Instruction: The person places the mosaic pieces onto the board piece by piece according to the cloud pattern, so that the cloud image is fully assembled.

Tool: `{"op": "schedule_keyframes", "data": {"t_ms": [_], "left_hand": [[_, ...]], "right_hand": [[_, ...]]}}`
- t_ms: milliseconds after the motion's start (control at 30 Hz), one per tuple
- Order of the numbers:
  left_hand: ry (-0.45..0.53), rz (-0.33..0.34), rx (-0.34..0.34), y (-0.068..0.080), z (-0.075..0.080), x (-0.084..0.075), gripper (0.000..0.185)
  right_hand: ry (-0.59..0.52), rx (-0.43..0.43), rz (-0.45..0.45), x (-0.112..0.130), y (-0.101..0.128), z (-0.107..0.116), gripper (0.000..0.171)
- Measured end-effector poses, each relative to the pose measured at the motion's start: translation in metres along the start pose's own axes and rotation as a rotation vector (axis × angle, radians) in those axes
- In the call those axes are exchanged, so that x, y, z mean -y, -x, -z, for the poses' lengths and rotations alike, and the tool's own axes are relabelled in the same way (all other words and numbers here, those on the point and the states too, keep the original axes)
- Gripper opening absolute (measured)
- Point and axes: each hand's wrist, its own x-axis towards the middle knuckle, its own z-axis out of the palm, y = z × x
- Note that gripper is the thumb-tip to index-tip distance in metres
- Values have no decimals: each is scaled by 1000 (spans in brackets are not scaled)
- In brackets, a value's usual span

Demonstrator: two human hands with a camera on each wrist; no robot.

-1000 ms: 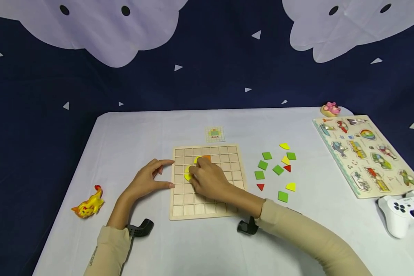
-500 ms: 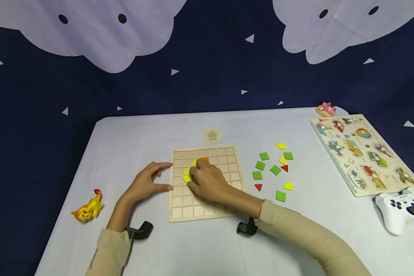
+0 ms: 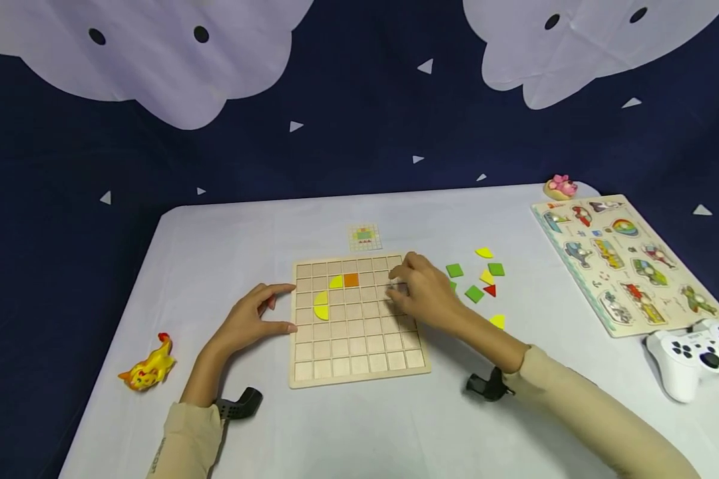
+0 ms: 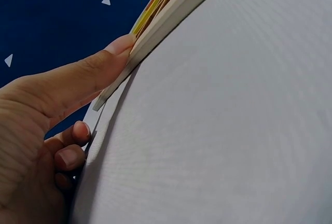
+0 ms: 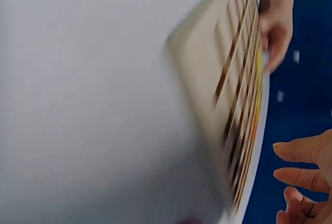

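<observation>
The white table [image 3: 228, 239] carries a wooden grid board [image 3: 359, 352] at its centre. The board's left edge is touched by the left hand [image 3: 248, 322] with thumb and forefinger extended — nothing is gripped. The right hand [image 3: 422, 293] is held over the board's right columns, fingers loosely bent; no piece is seen in it. Loose green squares [image 3: 473, 293] lie just right of the board. Three pieces are seated — an orange square [image 3: 351, 280] and two yellow quarter-circles [image 3: 321, 305].

Beige long sleeves [image 3: 575, 406] cover both arms, black wrist mounts [image 3: 485, 386] strapped on.
</observation>
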Motion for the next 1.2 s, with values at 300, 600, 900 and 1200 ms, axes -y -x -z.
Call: {"op": "schedule_keyframes", "data": {"t_ms": [300,600,900,1200], "left_hand": [[8,15,-5,1,-1,0,75],[22,13,-7,1,-1,0,75],[26,7,-5,1,-1,1,76],[27,1,-5,1,-1,0,75]], "right_hand": [[40,-22,-220,-82,18,31,31],[88,-48,-470,-131,22,49,39],[114,-11,-502,-146,17,46,39],[87,11,-461,-149,15,44,30]]}}
